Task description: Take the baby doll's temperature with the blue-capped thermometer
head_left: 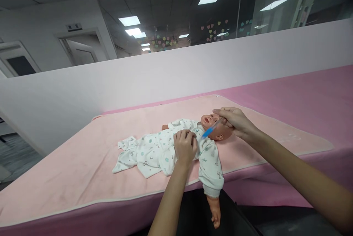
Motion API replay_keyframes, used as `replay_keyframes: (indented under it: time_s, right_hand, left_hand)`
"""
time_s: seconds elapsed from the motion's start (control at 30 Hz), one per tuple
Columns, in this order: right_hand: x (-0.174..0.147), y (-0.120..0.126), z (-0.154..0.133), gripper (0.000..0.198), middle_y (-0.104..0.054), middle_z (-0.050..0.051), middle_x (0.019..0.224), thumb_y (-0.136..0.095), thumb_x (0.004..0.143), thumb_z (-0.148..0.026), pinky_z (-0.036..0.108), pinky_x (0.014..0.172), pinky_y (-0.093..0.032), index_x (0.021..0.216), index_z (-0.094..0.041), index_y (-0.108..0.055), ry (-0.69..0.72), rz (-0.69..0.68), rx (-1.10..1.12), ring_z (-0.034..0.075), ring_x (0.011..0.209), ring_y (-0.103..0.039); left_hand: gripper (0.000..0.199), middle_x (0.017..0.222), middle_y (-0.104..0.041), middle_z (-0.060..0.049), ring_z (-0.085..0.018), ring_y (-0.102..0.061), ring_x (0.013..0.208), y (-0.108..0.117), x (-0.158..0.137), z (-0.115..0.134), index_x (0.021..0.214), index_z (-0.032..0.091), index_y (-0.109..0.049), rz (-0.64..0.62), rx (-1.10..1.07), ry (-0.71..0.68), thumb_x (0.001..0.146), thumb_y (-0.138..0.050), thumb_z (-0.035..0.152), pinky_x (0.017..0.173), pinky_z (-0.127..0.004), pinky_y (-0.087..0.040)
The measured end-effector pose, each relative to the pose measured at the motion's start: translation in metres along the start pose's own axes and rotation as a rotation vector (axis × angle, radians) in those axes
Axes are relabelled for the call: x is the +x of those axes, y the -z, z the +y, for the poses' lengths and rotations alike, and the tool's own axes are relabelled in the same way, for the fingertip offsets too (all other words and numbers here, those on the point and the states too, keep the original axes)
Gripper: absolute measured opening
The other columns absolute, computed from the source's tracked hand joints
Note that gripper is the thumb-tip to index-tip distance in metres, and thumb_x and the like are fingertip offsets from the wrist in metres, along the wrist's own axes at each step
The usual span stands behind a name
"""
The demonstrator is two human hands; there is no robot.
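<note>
A baby doll [158, 149] in a white printed outfit lies on its back, its head to the right and one arm hanging over the near edge. My left hand [185, 146] rests on the doll's chest with curled fingers; whatever may be in them is hidden. Beside the doll's head [220, 133], my right hand [234, 120] pinches a slim stick with a clear shaft and a blue end [208, 132]. The blue end points down and left, over the doll's collar and shoulder. Its exact kind is not clear, and whether it touches the clothing I cannot tell.
A peach blanket [82, 166] with a pale edge lies under the doll, on a pink padded surface [303, 96]. Behind stands a low white partition wall [165, 74] with glass above it. Dark clothing of my lap [193, 206] is below the near edge.
</note>
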State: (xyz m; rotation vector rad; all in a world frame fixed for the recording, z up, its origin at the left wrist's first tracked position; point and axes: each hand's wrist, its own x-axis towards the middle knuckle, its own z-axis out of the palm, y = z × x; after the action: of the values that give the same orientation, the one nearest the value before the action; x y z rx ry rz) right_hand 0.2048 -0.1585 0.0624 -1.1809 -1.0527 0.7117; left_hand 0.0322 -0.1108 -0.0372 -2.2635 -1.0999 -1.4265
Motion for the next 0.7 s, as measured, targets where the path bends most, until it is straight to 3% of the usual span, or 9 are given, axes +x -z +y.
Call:
replay_keyframes:
  time_s: [0.5, 0.7]
  right_hand:
    - [0.004, 0.003, -0.012, 0.041, -0.038, -0.006, 0.035, -0.075, 0.057, -0.039, 0.019, 0.029, -0.016, 0.046, -0.018, -0.041, -0.018, -0.062, 0.059, 0.001, 0.03, -0.025]
    - [0.003, 0.001, -0.013, 0.038, -0.041, -0.005, 0.035, -0.075, 0.055, -0.042, 0.018, 0.027, -0.016, 0.048, -0.018, -0.045, 0.049, -0.06, 0.007, 0.002, 0.028, -0.025]
  left_hand:
    - [0.012, 0.082, -0.058, -0.003, -0.017, -0.05, 0.081, 0.002, 0.0, 0.001, 0.077, 0.02, -0.06, 0.002, 0.0, -0.005, 0.073, -0.053, 0.011, 0.073, -0.032, -0.036]
    - [0.012, 0.083, -0.058, -0.004, -0.019, -0.05, 0.082, 0.002, 0.0, 0.0, 0.078, 0.02, -0.061, -0.02, 0.007, 0.002, 0.074, -0.053, 0.012, 0.074, -0.033, -0.036]
